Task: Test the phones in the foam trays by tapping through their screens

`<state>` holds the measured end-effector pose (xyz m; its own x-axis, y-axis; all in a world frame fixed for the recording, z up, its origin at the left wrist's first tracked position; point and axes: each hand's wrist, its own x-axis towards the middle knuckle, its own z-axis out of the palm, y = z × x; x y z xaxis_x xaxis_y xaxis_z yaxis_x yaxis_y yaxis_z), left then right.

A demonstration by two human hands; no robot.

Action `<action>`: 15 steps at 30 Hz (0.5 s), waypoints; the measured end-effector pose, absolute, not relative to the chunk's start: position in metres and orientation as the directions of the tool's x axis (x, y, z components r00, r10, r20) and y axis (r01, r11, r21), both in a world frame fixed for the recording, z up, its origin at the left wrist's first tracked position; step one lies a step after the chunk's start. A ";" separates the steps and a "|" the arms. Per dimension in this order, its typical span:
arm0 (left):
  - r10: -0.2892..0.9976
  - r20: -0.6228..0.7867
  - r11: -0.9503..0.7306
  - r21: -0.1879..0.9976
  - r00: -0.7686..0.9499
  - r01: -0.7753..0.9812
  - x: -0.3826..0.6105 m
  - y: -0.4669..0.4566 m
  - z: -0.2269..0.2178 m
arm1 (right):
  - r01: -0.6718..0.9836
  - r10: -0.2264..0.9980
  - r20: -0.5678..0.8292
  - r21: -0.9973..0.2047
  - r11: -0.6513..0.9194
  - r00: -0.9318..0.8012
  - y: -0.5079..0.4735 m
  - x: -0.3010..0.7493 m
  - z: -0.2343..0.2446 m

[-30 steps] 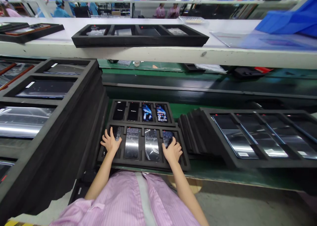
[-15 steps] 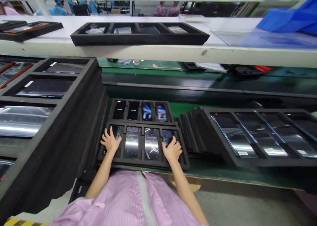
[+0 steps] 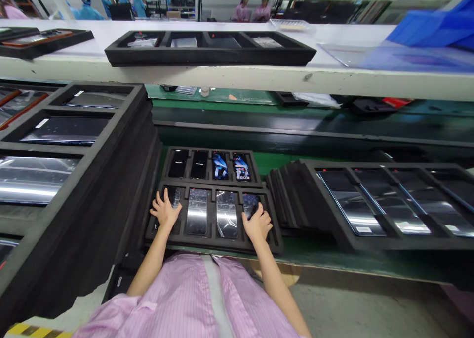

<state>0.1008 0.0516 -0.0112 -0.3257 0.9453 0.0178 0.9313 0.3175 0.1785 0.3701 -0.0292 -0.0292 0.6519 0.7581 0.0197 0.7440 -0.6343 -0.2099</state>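
In the nearer black foam tray (image 3: 211, 242), several smartphones lie face up in their slots. My left hand (image 3: 165, 210) reaches over the leftmost smartphone (image 3: 174, 196), thumb at its right edge and spread fingers at its left, gripping it across its width. Over the rightmost smartphone (image 3: 251, 203) my right hand (image 3: 257, 223) does likewise, thumb on the left edge and fingers on the right. Both phones stay down in their slots, partly hidden by my hands. Between them lie two dark, glossy phones, one a middle phone (image 3: 196, 212) and the other a reflective phone (image 3: 226, 214).
Behind is another foam tray (image 3: 211, 184); two of its phones show a logo, two a lit blue picture. Tall tray stacks flank me: a left stack (image 3: 126, 145) and a right stack (image 3: 296, 195). A white shelf (image 3: 222, 76) with a phone tray (image 3: 207, 56) crosses above.
My hands keep the same place on the two outer phones. The view has shifted very slightly. The two lit screens in the rear tray now look sharper.
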 end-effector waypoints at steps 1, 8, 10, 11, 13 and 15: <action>0.945 0.018 0.318 0.181 -0.326 0.931 0.101 0.051 -0.011 | 0.744 0.758 0.020 -0.210 -0.634 0.652 -0.029 0.370 -0.030; 0.937 0.024 0.335 0.210 -0.347 0.919 0.102 0.052 -0.010 | 0.737 0.753 0.012 -0.221 -0.639 0.657 -0.029 0.371 -0.030; 0.930 0.029 0.352 0.229 -0.368 0.908 0.101 0.052 -0.010 | 0.737 0.753 0.019 -0.227 -0.637 0.658 -0.030 0.371 -0.030; 0.924 0.027 0.365 0.241 -0.382 0.899 0.101 0.053 -0.010 | 0.737 0.753 0.026 -0.229 -0.635 0.657 -0.030 0.371 -0.030; 0.910 0.016 0.395 0.266 -0.414 0.879 0.101 0.053 -0.008 | 0.739 0.753 0.043 -0.235 -0.631 0.657 -0.031 0.371 -0.031; 0.900 -0.002 0.418 0.286 -0.436 0.862 0.101 0.054 -0.006 | 0.739 0.751 0.056 -0.240 -0.629 0.658 -0.032 0.370 -0.031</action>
<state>0.1010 0.0542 -0.0057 -0.4357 0.9001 -0.0019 0.8623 0.4180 0.2858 0.3705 -0.0320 -0.0307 0.6577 0.7512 0.0556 0.7392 -0.6294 -0.2397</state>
